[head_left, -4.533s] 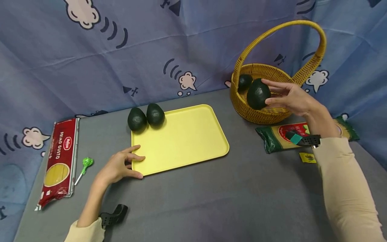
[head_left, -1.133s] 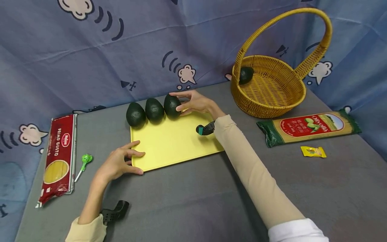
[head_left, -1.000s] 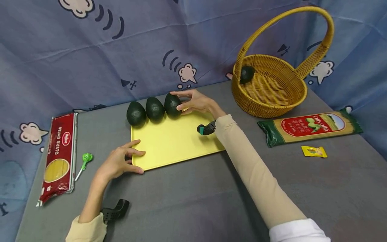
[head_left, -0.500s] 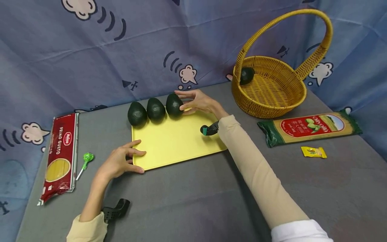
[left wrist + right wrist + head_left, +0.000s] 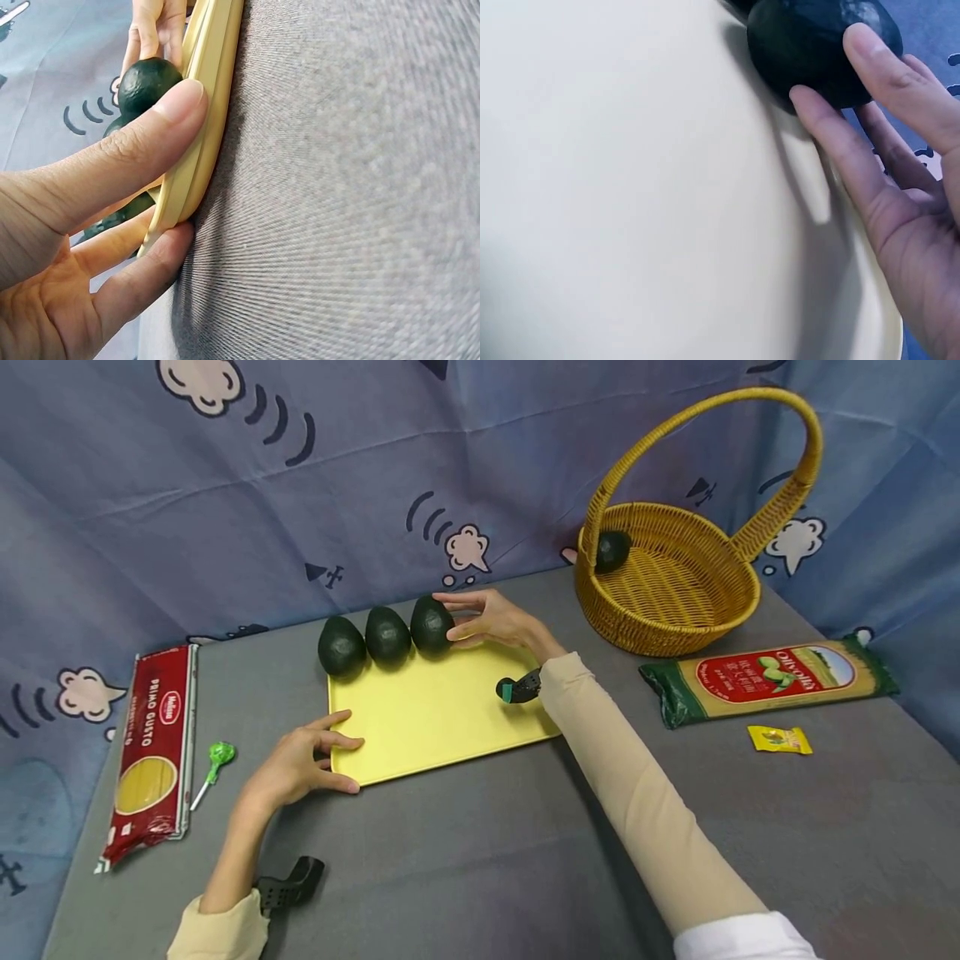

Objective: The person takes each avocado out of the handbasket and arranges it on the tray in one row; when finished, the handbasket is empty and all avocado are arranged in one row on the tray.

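My right hand (image 5: 497, 618) holds a dark green avocado (image 5: 431, 628) at the back edge of the yellow tray (image 5: 435, 714). In the right wrist view, thumb and fingertips touch the side of this avocado (image 5: 802, 56). Left of it, a middle avocado (image 5: 387, 637) and a leftmost avocado (image 5: 341, 647) stand in the same row, the leftmost at the tray's back left corner. My left hand (image 5: 296, 767) grips the tray's front left corner. The left wrist view shows the thumb on one side of that tray corner (image 5: 199, 161) and a finger on the other.
At the back right stands a yellow wicker basket (image 5: 663, 633) with a tall handle and one avocado (image 5: 612, 551) inside. A green-ended pasta pack (image 5: 772, 679) and a yellow candy (image 5: 780, 739) lie before it. Far left are a red pasta pack (image 5: 153, 747) and a green lollipop (image 5: 219, 753).
My right hand has carried an avocado from the basket leftward to the tray, beside the other two. Over the last second it stays at that avocado. My left hand keeps its place.
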Available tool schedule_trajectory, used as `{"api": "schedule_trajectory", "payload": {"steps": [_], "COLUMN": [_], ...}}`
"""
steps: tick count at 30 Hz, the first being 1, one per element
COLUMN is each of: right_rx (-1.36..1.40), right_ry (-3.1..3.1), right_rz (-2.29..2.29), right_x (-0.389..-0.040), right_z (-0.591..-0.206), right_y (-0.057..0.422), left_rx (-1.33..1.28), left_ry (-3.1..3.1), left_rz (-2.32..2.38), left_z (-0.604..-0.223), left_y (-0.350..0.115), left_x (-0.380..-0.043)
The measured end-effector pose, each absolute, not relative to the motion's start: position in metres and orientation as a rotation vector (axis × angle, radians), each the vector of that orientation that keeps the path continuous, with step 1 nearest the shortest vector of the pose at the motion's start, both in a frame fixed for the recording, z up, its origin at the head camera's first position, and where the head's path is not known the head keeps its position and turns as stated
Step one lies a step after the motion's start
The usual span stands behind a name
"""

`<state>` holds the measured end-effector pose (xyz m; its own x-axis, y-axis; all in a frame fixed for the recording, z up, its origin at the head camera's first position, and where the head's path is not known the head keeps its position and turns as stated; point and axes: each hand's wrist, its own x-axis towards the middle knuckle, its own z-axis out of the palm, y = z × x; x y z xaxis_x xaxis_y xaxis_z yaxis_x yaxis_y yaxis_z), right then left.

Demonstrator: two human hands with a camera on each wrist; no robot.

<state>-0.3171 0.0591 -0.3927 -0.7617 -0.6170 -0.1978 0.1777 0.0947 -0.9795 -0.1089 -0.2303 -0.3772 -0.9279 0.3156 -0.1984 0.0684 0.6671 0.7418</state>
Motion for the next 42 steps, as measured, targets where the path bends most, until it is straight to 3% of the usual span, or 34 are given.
{"api": "schedule_trajectory", "payload": {"steps": [25, 38, 42], "right_rx": [-0.455, -0.547, -0.439], "right_ry": [1.769, 2.034, 2.130], "right_rz": [-1.794, -1.576, -1.563], "right_x": [-0.314, -0.257, -0.247], "right_z": [-0.384, -0.329, -0.308], "right_y": [0.099, 0.189, 0.224], "left_rx": [0.352, 0.358, 0.360], "left_ry": [2.606, 2.596, 2.593], "left_rz": [1.096, 1.119, 1.126], "left_z": [-0.375, -0.378, -0.376], "left_y": [-0.227, -0.229, -0.230], "left_x": [-0.111, -0.105, -0.105]}}
